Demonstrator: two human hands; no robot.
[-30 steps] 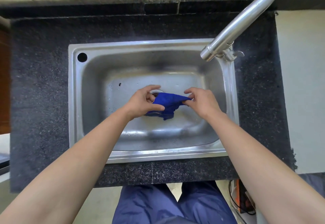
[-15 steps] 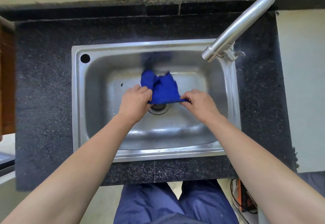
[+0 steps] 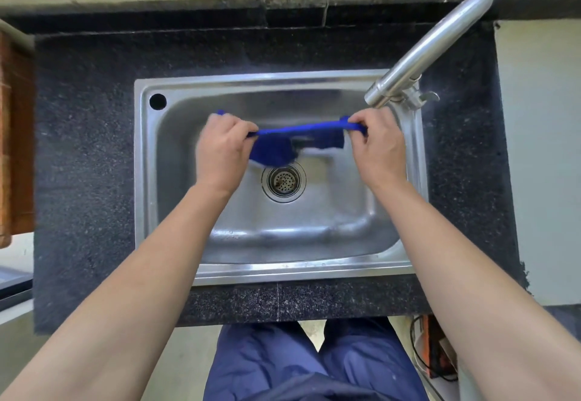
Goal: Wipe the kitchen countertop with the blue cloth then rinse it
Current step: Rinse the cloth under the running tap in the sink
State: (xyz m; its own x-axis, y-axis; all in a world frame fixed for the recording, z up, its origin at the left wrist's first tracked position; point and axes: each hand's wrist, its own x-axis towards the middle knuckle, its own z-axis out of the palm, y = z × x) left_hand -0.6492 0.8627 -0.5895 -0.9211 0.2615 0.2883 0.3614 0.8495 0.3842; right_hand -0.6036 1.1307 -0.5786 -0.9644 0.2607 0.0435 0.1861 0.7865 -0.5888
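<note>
The blue cloth (image 3: 298,131) is stretched out flat and wide above the steel sink (image 3: 176,180), over the far half of the basin. My left hand (image 3: 221,149) pinches its left end and my right hand (image 3: 379,146) pinches its right end. The cloth's lower edge hangs down between the hands and is blurred. The black speckled countertop (image 3: 85,164) surrounds the sink. The steel tap (image 3: 424,51) rises at the sink's far right corner, just beyond my right hand; no water is seen coming from it.
The drain strainer (image 3: 284,180) lies bare below the cloth. A wooden cabinet edge (image 3: 15,136) stands at the far left. Cables and an orange object (image 3: 437,350) lie on the floor at lower right, by my blue trousers (image 3: 298,366).
The cloth was bunched between my hands near the drain. My hands have lifted it, moved apart and pulled it out wide toward the far side of the basin.
</note>
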